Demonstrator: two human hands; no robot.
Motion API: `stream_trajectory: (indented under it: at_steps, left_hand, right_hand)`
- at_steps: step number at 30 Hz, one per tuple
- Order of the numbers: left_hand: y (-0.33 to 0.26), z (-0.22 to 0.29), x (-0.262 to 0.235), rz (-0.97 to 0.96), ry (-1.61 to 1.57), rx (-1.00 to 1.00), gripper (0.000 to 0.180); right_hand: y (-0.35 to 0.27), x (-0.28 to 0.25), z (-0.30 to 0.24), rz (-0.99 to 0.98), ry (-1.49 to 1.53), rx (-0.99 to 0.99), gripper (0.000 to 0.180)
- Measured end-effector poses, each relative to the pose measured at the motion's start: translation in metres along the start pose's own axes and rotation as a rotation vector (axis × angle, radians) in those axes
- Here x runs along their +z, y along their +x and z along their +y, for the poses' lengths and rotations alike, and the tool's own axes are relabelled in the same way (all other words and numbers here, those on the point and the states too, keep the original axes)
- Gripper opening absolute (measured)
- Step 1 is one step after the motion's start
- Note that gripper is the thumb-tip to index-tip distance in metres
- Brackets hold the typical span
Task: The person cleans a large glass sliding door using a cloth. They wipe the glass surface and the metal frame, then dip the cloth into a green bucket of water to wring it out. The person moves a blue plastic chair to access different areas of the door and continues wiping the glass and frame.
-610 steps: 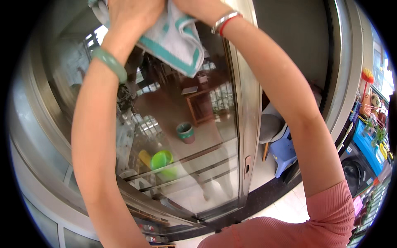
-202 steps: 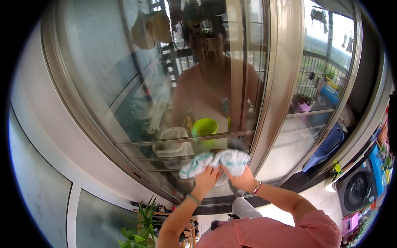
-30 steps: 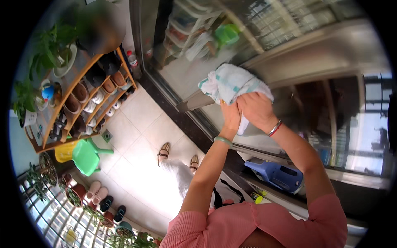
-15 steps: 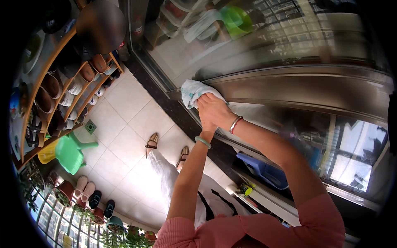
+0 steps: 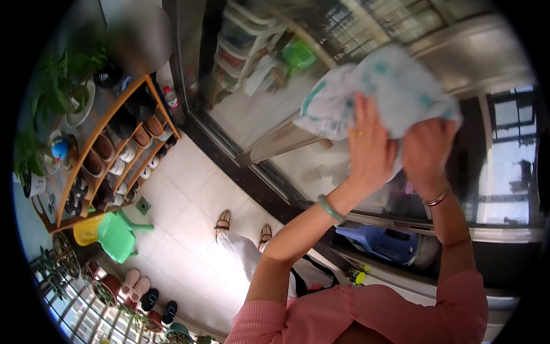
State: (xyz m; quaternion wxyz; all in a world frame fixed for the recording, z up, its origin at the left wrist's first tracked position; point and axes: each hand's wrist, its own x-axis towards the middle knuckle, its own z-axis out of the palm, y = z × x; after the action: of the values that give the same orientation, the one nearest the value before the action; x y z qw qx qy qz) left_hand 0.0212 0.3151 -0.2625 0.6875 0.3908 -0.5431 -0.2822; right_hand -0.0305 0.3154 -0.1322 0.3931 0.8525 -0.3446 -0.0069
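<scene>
A white cloth [image 5: 401, 80] with teal patches is spread between my hands in front of the glass door panel. My left hand [image 5: 369, 146], wearing a ring and with a green bangle at the wrist, holds the cloth's near side with its fingers pointing up; its thumb is hidden. Closed round the cloth's lower right edge is my right hand [image 5: 427, 155], a little blurred, with a metal bracelet below it. Behind the cloth runs the door's brownish metal rail [image 5: 281, 137].
A wooden shoe rack [image 5: 123, 149] stands at the left with potted plants on top. Near it are a green plastic stool [image 5: 117, 235] and several shoes [image 5: 137, 284] beside flower pots. A blue plastic container [image 5: 381, 242] lies low by the door.
Both hands have come up and right, off the rail's end. The cloth, bunched under my stacked hands before, now hangs opened out between them. My hands are side by side.
</scene>
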Motion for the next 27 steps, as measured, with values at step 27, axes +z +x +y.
stream_trajectory:
  at_steps: [27]
  left_hand:
    - [-0.143,-0.027,0.006,-0.13,0.164,0.007,0.032]
  right_hand:
    - [-0.093,0.014,-0.063,-0.003,0.439,0.009,0.03]
